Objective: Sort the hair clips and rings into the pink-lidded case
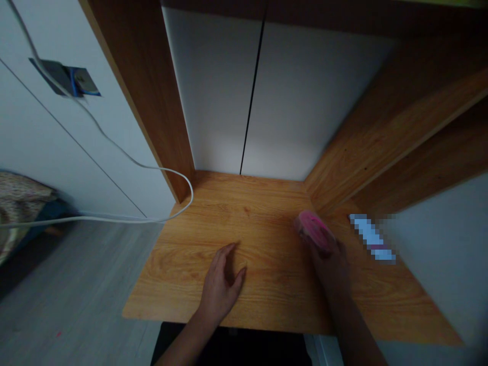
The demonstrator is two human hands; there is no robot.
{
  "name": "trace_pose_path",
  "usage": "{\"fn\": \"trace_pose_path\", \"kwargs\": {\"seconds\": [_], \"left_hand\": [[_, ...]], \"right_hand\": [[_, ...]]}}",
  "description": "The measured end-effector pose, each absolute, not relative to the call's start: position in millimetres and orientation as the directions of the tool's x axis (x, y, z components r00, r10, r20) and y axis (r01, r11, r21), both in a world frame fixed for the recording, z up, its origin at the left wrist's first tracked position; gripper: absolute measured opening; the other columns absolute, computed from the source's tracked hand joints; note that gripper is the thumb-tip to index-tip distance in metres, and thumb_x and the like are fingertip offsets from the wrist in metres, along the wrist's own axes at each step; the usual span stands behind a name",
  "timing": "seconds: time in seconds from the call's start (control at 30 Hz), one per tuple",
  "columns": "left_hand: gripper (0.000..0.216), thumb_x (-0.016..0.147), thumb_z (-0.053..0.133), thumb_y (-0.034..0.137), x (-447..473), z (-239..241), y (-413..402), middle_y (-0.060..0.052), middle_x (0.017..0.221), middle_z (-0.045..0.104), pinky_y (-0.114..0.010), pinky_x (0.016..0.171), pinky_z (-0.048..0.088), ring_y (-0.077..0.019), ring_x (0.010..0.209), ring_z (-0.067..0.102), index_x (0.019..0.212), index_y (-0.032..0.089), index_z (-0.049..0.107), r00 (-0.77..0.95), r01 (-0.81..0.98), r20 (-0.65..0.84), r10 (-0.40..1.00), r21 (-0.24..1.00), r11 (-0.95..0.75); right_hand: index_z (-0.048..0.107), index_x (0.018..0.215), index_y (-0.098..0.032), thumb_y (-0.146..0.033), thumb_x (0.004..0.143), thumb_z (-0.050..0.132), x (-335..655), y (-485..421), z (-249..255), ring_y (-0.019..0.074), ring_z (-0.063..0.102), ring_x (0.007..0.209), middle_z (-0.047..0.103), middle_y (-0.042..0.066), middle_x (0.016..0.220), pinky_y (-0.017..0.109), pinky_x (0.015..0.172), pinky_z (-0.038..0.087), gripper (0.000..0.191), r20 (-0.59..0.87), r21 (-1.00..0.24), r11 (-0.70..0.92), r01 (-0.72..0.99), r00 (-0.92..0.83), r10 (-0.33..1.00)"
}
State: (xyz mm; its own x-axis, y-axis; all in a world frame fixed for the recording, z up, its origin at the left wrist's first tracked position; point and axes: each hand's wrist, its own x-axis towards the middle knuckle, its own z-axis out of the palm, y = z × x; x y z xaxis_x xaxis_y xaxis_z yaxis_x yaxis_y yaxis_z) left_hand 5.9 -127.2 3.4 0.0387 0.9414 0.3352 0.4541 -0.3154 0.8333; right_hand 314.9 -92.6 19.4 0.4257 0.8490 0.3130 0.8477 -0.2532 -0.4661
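Note:
My right hand (328, 256) is closed around the near end of a pink oval object (314, 229) with a darker pink inner part and rounded ends. Its exact kind is hard to make out in the dim light. It is over the right part of the wooden desk top (267, 290), near the foot of the upright panel. To the left, my left hand (223, 279) is at the desk top with its thumb and fingers apart, curved, and nothing between them.
A white cable (186, 203) loops over the desk's back left corner from the wall. A blurred-out light blue flat item (371, 239) lies at the right. Wooden uprights (152, 91) flank the white back panel (221, 101). A wall outlet opening (64, 79) shows at upper left.

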Motion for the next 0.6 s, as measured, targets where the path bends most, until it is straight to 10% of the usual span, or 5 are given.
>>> {"fn": "trace_pose_path", "kwargs": {"seconds": [0.37, 0.6], "left_hand": [[0.051, 0.09, 0.063, 0.026, 6, 5, -128, -0.011, 0.136, 0.058, -0.053, 0.106, 0.046, -0.0282, 0.127, 0.055, 0.138, 0.024, 0.045, 0.037, 0.47, 0.323, 0.946, 0.83, -0.302], [0.05, 0.09, 0.062, 0.025, 5, 5, -127, -0.011, 0.136, 0.057, -0.052, 0.107, 0.045, -0.0276, 0.127, 0.055, 0.137, 0.023, 0.046, 0.043, 0.452, 0.319, 0.947, 0.839, -0.303]], "right_hand": [[0.04, 0.15, -0.031, -0.068, 0.092, 0.042, 327, -49, 31, 0.0345, 0.065, 0.083, 0.059, 0.016, 0.116, 0.05, 0.07, 0.052, 0.069, 0.331, -0.355, -0.401, 0.845, 0.514, 0.791], [0.04, 0.149, -0.03, -0.064, 0.093, 0.045, 315, -30, 36, 0.04, 0.052, 0.11, 0.047, 0.018, 0.128, 0.054, 0.085, 0.046, 0.066, 0.415, -0.411, -0.344, 0.844, 0.51, 0.753]]}}
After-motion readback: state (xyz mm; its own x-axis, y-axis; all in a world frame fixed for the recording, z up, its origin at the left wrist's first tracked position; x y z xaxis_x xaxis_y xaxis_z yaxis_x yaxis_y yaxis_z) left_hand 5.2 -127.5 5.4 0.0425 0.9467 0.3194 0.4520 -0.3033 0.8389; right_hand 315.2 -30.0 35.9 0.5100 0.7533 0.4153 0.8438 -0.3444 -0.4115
